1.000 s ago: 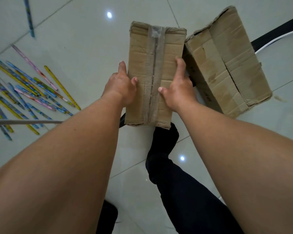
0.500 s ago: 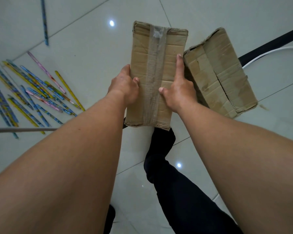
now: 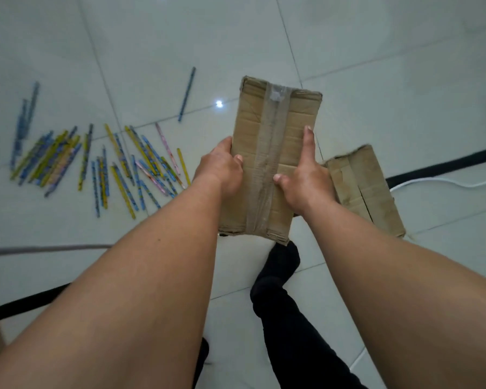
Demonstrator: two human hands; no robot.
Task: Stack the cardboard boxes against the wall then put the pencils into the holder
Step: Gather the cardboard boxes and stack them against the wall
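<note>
Together, left hand [image 3: 220, 171] and right hand [image 3: 303, 184] grip a taped box [image 3: 275, 122].

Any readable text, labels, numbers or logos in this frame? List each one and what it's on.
No legible text anywhere in the head view.
Taped cardboard box, held up: the top shows plain cardboard and tape, no print.
Second cardboard box, on the floor: no print visible on the face that shows.
Pencils, on the floor: coloured patterns, too blurred to tell whether there is any lettering.
</note>
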